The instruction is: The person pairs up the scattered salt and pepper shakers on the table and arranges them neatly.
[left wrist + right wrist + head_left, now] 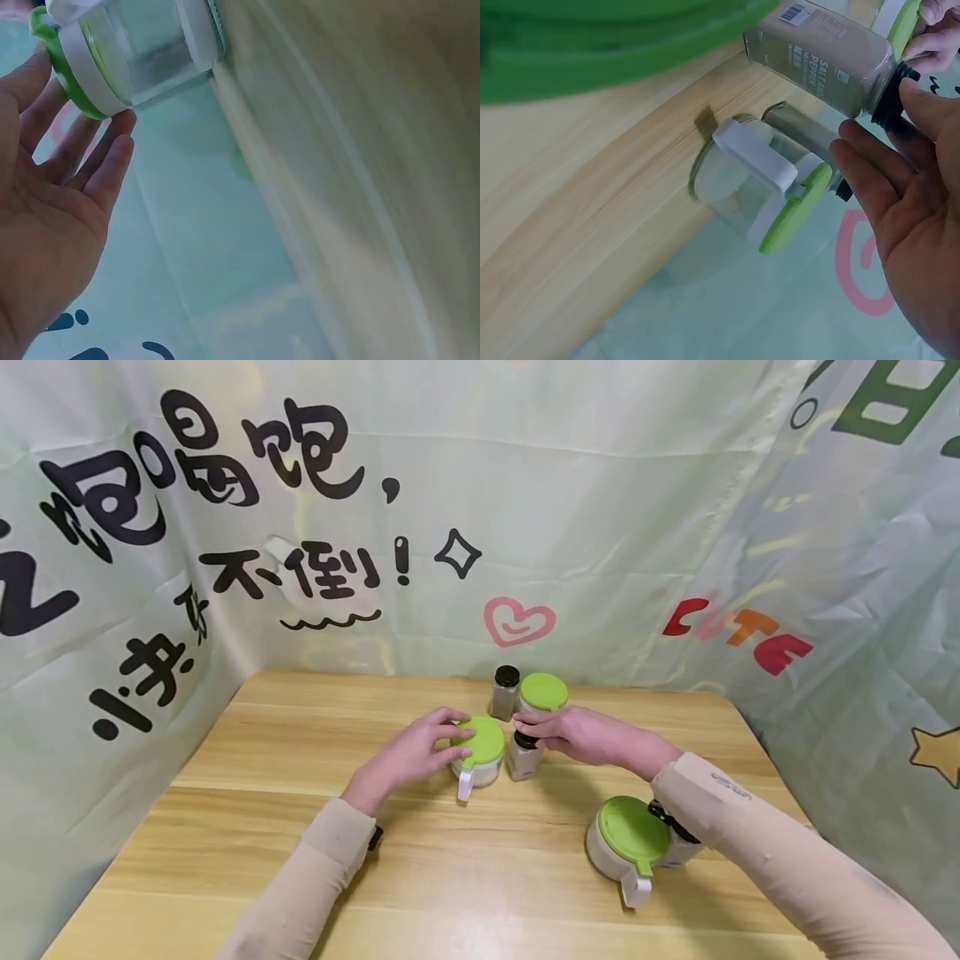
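My left hand (416, 747) lies at the left side of a glass jar with a green lid (487, 745). Its fingers are spread over and along the lid, and the jar's white handle faces me. In the left wrist view, that palm shows wide beside the jar (150, 45). My right hand (577, 733) pinches the black cap of a clear seasoning bottle (525, 762), thumb on one side and finger on the other. The right wrist view shows "SALT" and "PEPPER" lettering on this bottle (817, 56), which is upright just right of the jar.
Behind my hands, another black-capped bottle (504, 697) stands beside a second green-lidded jar (543, 691). Nearer on the right is a third green-lidded jar (633, 831), with a bottle (681, 852) partly hidden by my right sleeve. Printed cloth (600, 527) surrounds the wooden table (300, 735).
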Motion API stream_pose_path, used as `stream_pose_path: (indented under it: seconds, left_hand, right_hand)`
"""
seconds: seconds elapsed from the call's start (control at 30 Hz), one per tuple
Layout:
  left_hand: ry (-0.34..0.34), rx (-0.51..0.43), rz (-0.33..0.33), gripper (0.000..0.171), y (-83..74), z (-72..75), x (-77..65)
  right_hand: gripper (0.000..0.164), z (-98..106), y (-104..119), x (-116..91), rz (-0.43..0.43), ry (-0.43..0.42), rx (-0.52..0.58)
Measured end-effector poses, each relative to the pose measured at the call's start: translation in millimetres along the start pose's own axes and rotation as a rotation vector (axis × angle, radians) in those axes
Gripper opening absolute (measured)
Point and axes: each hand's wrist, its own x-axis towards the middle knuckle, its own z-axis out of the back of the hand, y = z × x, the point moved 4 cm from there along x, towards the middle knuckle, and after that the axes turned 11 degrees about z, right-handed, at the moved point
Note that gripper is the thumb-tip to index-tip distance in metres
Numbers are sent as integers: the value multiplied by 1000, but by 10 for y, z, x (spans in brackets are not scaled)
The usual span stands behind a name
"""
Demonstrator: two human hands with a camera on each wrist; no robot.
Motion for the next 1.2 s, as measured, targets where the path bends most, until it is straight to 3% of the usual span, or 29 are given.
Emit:
stream_pose_path:
  seconds: [0.6, 1.2]
  left_hand:
    - [34, 17, -49, 39, -233, -86, -120]
    - [33, 44, -67, 41, -343, -157, -301]
  right_hand:
    - [42, -5, 229, -169, 19, 16, -16]
    - [46, -68, 452, -265, 19, -3, 14]
